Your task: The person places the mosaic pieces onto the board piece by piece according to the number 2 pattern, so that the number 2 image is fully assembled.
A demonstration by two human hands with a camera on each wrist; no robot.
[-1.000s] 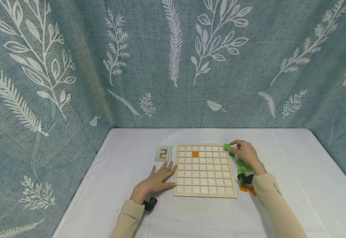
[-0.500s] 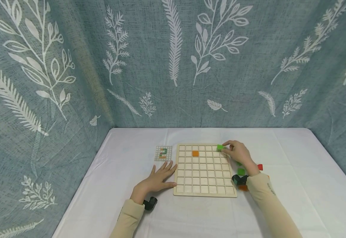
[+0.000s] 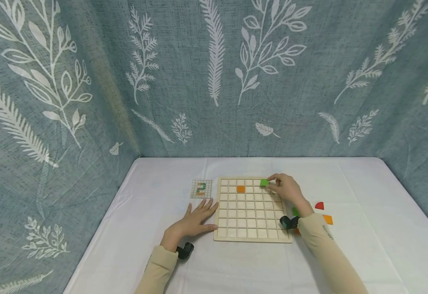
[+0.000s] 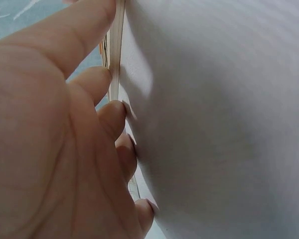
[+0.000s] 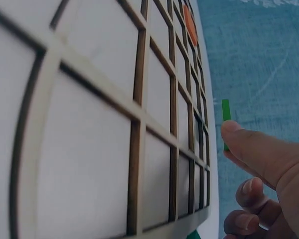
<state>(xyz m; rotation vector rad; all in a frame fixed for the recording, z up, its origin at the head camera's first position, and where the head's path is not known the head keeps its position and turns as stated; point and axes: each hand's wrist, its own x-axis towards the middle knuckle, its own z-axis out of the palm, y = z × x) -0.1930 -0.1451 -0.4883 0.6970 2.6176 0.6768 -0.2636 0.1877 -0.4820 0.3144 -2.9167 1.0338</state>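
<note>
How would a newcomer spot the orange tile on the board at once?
On the white table lies a pale gridded board. In its second row from the far edge, third column from the left, sits the orange tile. Only it shows set in the grid; the green tile is pinched in the right hand.

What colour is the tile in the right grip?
The tile in the right grip is bright green; the head view shows it best.
</note>
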